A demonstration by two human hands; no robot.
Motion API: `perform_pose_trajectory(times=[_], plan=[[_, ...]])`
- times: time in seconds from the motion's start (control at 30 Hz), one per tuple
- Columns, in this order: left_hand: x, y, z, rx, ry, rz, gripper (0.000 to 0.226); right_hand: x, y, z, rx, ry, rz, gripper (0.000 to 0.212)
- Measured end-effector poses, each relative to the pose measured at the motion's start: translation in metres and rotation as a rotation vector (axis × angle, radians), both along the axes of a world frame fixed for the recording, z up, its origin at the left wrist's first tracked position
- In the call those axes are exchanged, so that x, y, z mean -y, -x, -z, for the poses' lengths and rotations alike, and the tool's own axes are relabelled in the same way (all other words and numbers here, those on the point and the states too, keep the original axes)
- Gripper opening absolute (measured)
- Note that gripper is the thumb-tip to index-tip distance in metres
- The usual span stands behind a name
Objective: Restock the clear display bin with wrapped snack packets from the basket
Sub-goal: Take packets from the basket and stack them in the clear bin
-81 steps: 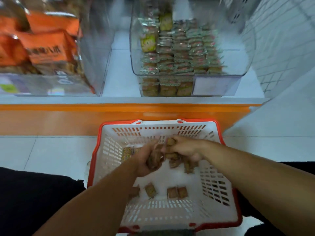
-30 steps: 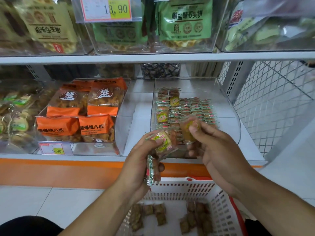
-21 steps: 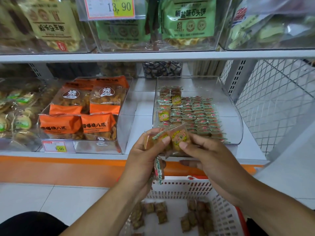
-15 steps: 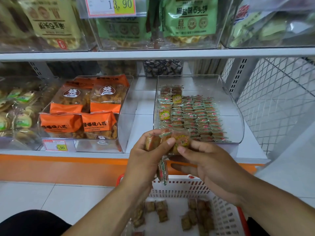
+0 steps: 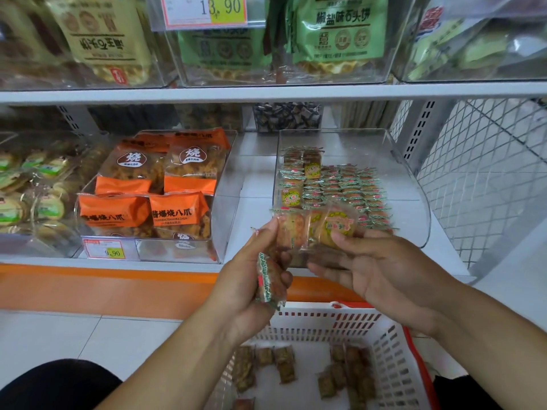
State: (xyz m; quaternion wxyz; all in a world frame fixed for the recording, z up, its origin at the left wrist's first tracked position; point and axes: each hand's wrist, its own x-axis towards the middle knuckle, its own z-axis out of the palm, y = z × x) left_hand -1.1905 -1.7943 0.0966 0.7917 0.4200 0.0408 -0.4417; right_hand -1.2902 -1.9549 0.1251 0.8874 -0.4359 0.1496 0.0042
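Both hands are up in front of the lower shelf, level with the near wall of the clear display bin. The left hand is curled around a bunch of wrapped snack packets: 1 hangs edge-on from the palm, another is pinched up at the fingertips; how many more sit in that grip I cannot tell. The right hand pinches 1 packet with a round green-and-pink label between thumb and fingers, just beside the left hand's top packet.

Inside the bin, packets lie in about 4 tight rows, filling its left and middle; the right part of the floor shows bare.

Down near the person, the white basket with a red rim holds roughly 15 loose packets, in 2 loose clusters, left and right.

Left of the bin, another clear bin carries 4 orange bags, with a 9.90 price tag on its front.
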Motion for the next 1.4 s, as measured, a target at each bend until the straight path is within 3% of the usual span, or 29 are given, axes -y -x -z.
perform_pose_trajectory(times=[0.17,0.27,0.33,0.4,0.57,0.67,0.87,1.03,1.2,1.3,1.4], plan=[[0.004,0.006,-0.002,0.065,-0.06,0.034,0.018,-0.009,0.002,0.006,0.1,0.323,0.047,0.038],[0.0,0.004,-0.004,0.009,-0.114,0.073,0.04,-0.008,0.008,0.008,0.267,1.091,0.198,0.027],[-0.003,0.002,-0.006,-0.033,-0.107,0.122,0.049,-0.002,0.009,0.009,0.406,1.595,0.163,0.031],[-0.005,0.0,-0.008,-0.021,-0.091,0.138,0.057,0.001,0.008,0.012,0.468,1.815,0.055,0.039],[-0.007,-0.003,-0.01,0.114,-0.111,0.041,0.023,0.007,0.008,0.011,0.355,1.66,-0.157,0.05],[-0.008,-0.003,-0.01,0.248,-0.159,0.023,0.006,0.013,0.011,0.007,0.279,1.485,-0.161,0.05],[-0.008,0.0,-0.014,0.359,-0.195,-0.013,0.005,0.022,0.012,-0.009,0.269,1.093,-0.108,0.042],[-0.006,0.002,-0.014,0.356,-0.184,-0.02,0.005,0.032,0.01,-0.005,0.128,0.815,-0.102,0.04],[-0.006,-0.001,-0.007,0.428,-0.206,-0.033,0.01,0.037,0.009,-0.001,0.08,0.724,-0.108,0.055],[-0.008,-0.002,-0.003,0.542,-0.267,-0.042,0.028,0.038,0.011,-0.004,0.064,0.857,-0.178,0.055],[-0.007,-0.003,-0.001,0.644,-0.334,0.029,0.011,0.035,0.011,-0.002,0.059,0.898,-0.241,0.059]])
